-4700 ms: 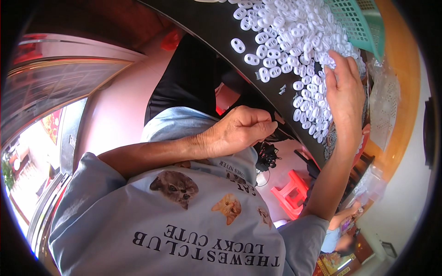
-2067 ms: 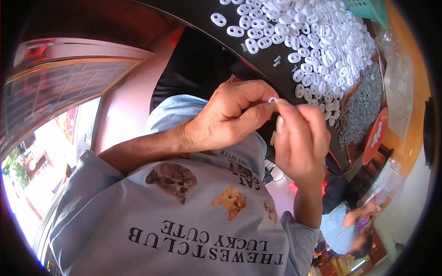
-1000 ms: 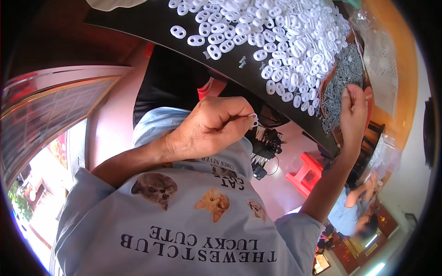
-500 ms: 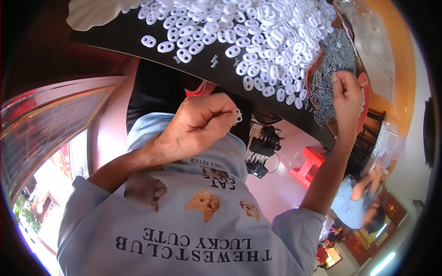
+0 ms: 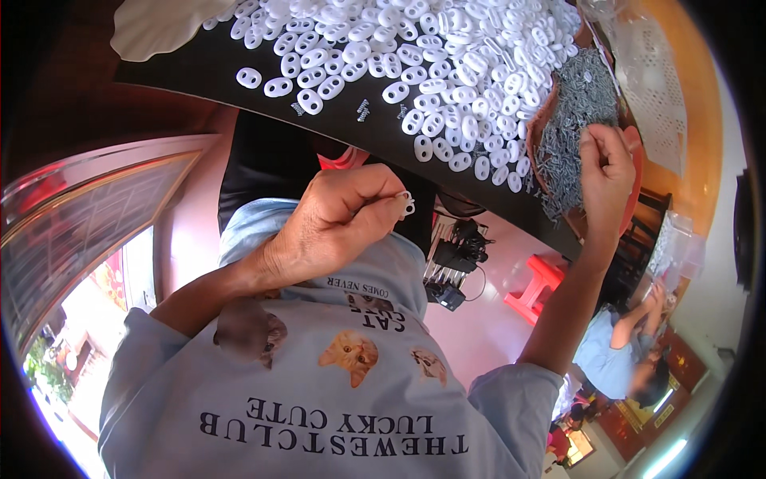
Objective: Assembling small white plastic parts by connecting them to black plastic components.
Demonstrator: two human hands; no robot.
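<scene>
The left hand sits curled above the pale blue printed shirt, thumb and forefinger pinched on one small white oval plastic piece with two holes. It is held up clear of the table, at about 9 o'clock from the other hand, so the holes face the fingers and the piece can be turned freely.

The right hand reaches up to 2 o'clock, fingers drawn narrow and bent down onto the heap of small grey metal pins. Whether a pin is already caught between the fingertips cannot be told. The heap lies in a shallow red-brown dish at the table's edge, close to that hand, which keeps the loose pins from scattering.

At 12 o'clock, the black tabletop carries a wide spread of the same white oval pieces, lying flat and thinning toward the near edge, where single ones are easy to pick. A clear plastic bag lies at 1 o'clock beyond the pins
</scene>
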